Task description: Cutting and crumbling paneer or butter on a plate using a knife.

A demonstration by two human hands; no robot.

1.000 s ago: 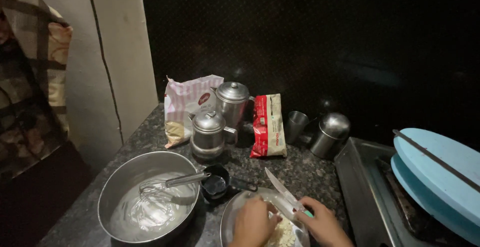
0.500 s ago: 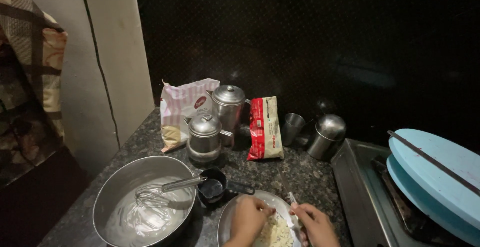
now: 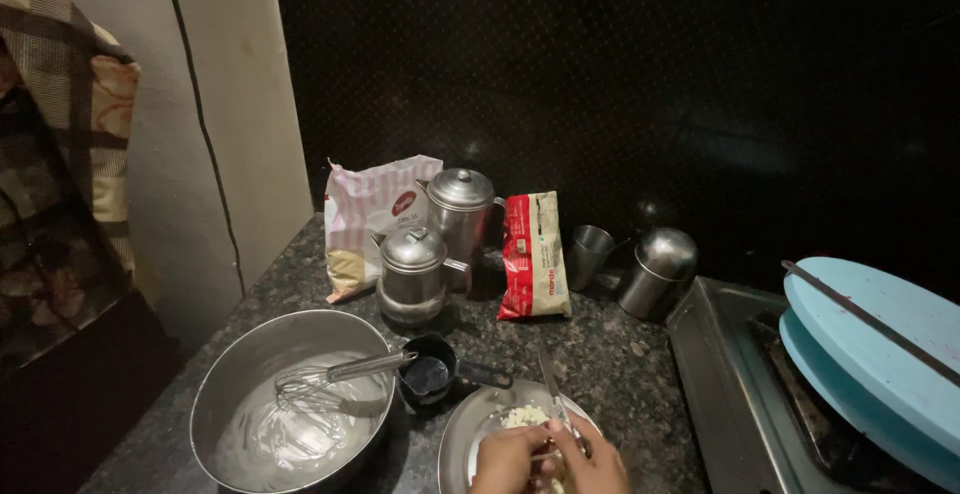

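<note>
Left hand: the left hand sits at the bottom edge of the frame, just left of centre, fingers curled down onto the pale chopped food on the steel plate; whether it pinches any of it cannot be told.
Right hand: the right hand lies just beside the left, touching it, closed around the handle of the knife.
Knife: its blade points up and slightly left from the hands, over the plate's far rim.
Chopped food: a small white heap on the plate, bottom centre, right in front of the fingers.
Plate: round, on the speckled dark bench, partly cut off by the bottom edge.
Bowl: a large steel bowl in the lower left holds a white mix and a wire whisk leaning on its right rim.
Measuring cup: a small black cup stands between bowl and plate.
Back row: a pink-striped bag, two lidded steel pots, a red packet, a steel tumbler and a round steel jar across mid-frame.
Right side: light blue boards lean over a metal tray.
</note>
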